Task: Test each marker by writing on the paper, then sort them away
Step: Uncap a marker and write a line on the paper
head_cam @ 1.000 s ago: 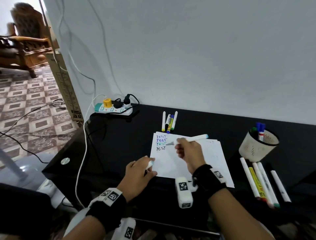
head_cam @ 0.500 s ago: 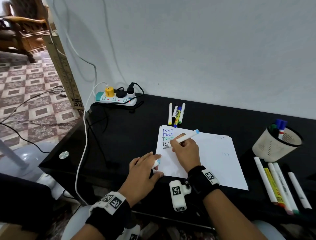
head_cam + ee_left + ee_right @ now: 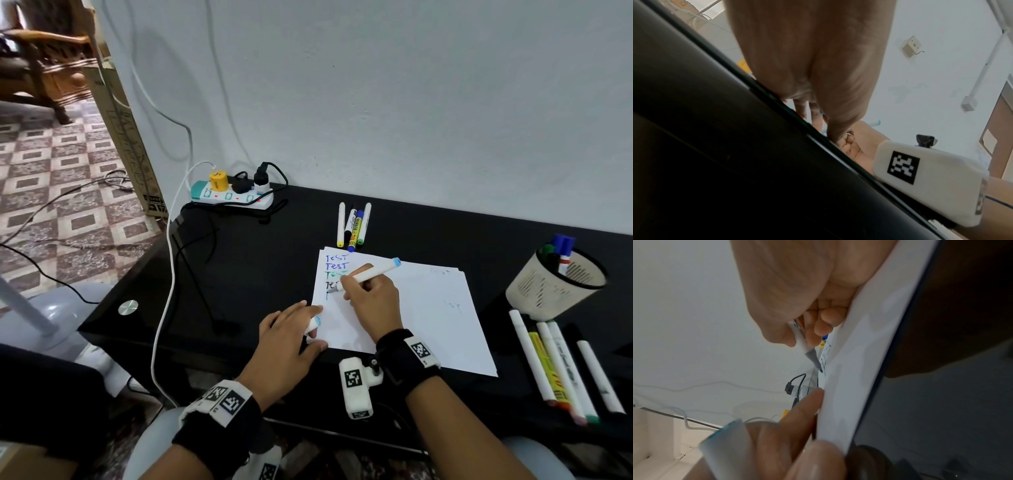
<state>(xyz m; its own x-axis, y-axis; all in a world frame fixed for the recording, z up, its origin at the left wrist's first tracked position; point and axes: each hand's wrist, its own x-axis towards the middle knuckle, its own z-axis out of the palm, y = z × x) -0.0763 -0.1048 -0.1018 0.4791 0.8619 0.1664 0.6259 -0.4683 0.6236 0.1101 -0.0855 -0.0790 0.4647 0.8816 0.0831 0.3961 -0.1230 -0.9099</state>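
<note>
White paper [image 3: 421, 318] lies on the black table [image 3: 260, 267], with several lines reading "TEST" at its upper left. My right hand [image 3: 370, 294] grips a white marker [image 3: 373, 272] with a light blue end; its tip [image 3: 819, 368] touches the paper just under the last line. My left hand [image 3: 291, 335] rests at the paper's left edge and holds the marker's white cap [image 3: 313, 323] with a blue rim [image 3: 723, 449] between thumb and fingers. Its fingertips [image 3: 813, 395] press on the sheet's edge.
Several markers [image 3: 354, 224] lie side by side beyond the paper. A mesh cup [image 3: 551, 284] holding markers stands at the right, with several more markers [image 3: 561, 363] lying in front of it. A power strip [image 3: 233, 197] with cables sits at the table's back left corner.
The right hand has lowered the marker from above the paper to below the fourth line, and a short blue stroke now shows there. The left hand still holds the cap at the paper's edge.
</note>
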